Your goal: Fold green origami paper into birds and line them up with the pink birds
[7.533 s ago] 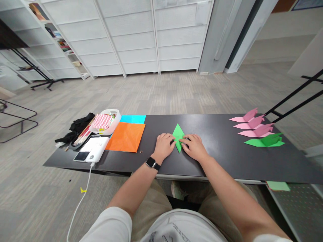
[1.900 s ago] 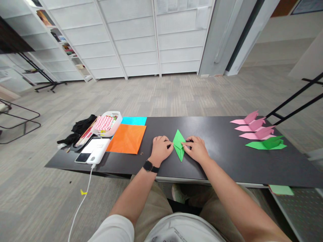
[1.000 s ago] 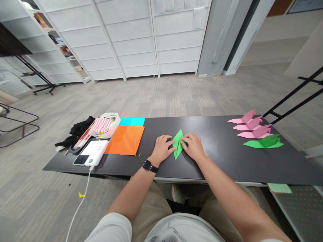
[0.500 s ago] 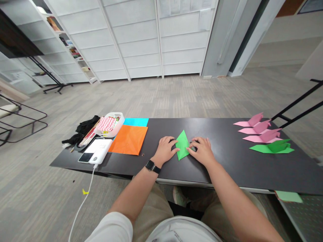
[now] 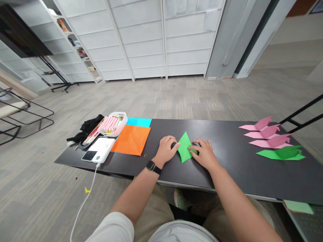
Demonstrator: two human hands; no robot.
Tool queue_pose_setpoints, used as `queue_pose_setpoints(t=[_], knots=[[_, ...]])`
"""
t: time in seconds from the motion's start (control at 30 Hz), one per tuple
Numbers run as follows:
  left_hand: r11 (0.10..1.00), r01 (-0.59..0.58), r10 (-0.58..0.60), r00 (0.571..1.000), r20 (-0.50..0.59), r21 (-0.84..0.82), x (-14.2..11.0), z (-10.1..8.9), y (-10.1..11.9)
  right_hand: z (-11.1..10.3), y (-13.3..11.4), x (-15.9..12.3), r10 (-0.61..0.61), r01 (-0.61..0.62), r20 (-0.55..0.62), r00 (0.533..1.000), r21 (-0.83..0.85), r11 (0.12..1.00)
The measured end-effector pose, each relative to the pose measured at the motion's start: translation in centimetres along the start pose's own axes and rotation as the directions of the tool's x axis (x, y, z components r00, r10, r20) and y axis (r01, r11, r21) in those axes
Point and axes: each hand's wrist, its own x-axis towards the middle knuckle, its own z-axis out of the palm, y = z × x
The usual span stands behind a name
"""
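A green sheet of origami paper [image 5: 184, 144], folded into a kite-like shape, lies on the dark table before me with a corner pointing away. My left hand [image 5: 167, 148] is at its left edge, thumb and fingers closed on the side of the paper. From the right, my right hand [image 5: 205, 154] has its thumb and index finger on the paper's right flap, while the other fingers are bent beside it. The undersides of the fingertips are hidden.
Three pink folded paper birds [image 5: 270, 142] and a green one [image 5: 284, 153] stand at the right. To the left are orange paper [image 5: 132, 139], blue paper [image 5: 140, 122], a white basket [image 5: 123, 122], a black cloth [image 5: 91, 123] and a phone beside a cabled white power bank [image 5: 103, 153].
The green paper looks wider, its right side spread more. My right index finger and thumb now reach further over it. The whole view has shifted slightly.
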Motion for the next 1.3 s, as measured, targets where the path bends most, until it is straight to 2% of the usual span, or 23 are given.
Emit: queue_pose_setpoints(t=[0.2,0.3,0.4,0.53,0.77,0.97,1.13,1.3], knots=[[0.996,0.0,0.001,1.0,-0.013,0.089,-0.5,0.7,-1.2,0.2,0.4,0.0,0.03,-0.03,-0.021,0.999,-0.011,0.999],[0.992,-0.096,0.093,0.995,0.031,0.085,-0.5,0.8,-1.5,0.3,0.6,0.0,0.035,-0.036,-0.036,0.999,-0.008,0.999],[0.974,-0.217,0.208,0.97,0.129,0.063,-0.4,0.8,-1.4,0.4,0.6,0.0,0.026,-0.026,-0.04,0.999,0.006,1.0],[0.954,-0.29,0.268,0.939,0.217,0.076,-0.4,0.9,-1.2,0.4,0.5,0.0,0.014,-0.014,-0.047,0.999,0.009,1.0],[0.955,-0.294,0.278,0.936,0.215,0.046,-1.0,0.3,-0.5,0.4,0.7,-0.1,-0.011,0.01,-0.076,0.997,-0.02,1.0],[0.957,-0.29,0.279,0.93,0.239,0.013,-1.1,0.1,-0.7,0.3,1.0,0.2,-0.13,0.132,-0.058,0.99,0.027,0.991],[0.957,-0.29,0.278,0.927,0.253,0.01,-1.0,0.1,-0.6,0.0,0.7,0.3,-0.13,0.13,-0.033,0.991,-0.002,0.992],[0.962,-0.272,0.263,0.931,0.255,0.003,-0.8,0.0,-0.8,-0.3,0.6,0.3,-0.128,0.128,-0.019,0.992,0.039,0.991]])
